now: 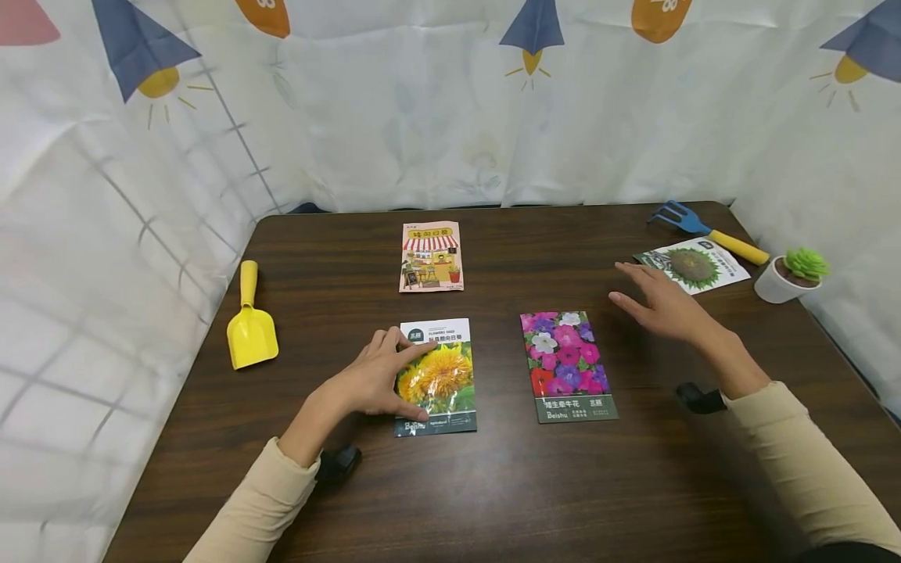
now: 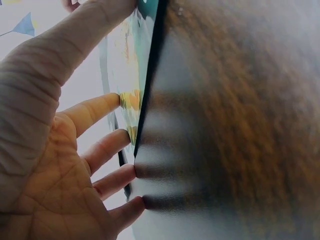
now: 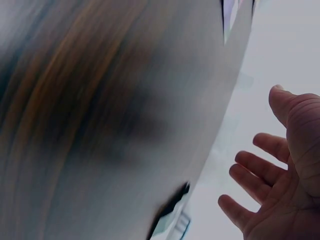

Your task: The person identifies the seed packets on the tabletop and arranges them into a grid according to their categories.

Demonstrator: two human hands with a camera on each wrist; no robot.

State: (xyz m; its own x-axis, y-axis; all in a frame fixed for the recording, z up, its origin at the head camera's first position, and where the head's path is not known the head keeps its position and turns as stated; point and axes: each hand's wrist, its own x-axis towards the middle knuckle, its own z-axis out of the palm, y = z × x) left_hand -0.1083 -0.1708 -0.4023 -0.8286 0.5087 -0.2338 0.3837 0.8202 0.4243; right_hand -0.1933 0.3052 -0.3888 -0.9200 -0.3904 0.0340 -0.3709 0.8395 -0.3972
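Note:
My left hand (image 1: 373, 375) rests on a sunflower seed packet (image 1: 443, 379), its thumb near the bottom edge and its forefinger near the top. In the left wrist view, the fingers (image 2: 102, 152) are spread, touching the packet (image 2: 131, 75) and the table beside it. The right hand (image 1: 665, 305) hovers over the table with loose fingers, holding nothing. It is nearest to a white seed packet (image 1: 697, 270) with a green-rimmed flower picture. Between the hands lies a seed packet with pink and purple flowers (image 1: 566, 360). In the right wrist view, the right hand (image 3: 275, 195) shows spread fingers.
A pink seed packet (image 1: 432, 258) lies farther back. On the left is a yellow toy shovel (image 1: 253, 336). At the back right, a blue hand fork with a yellow handle (image 1: 735, 245) overlaps the white packet, close to a potted succulent (image 1: 777, 283). White curtains (image 1: 422, 141) surround the table.

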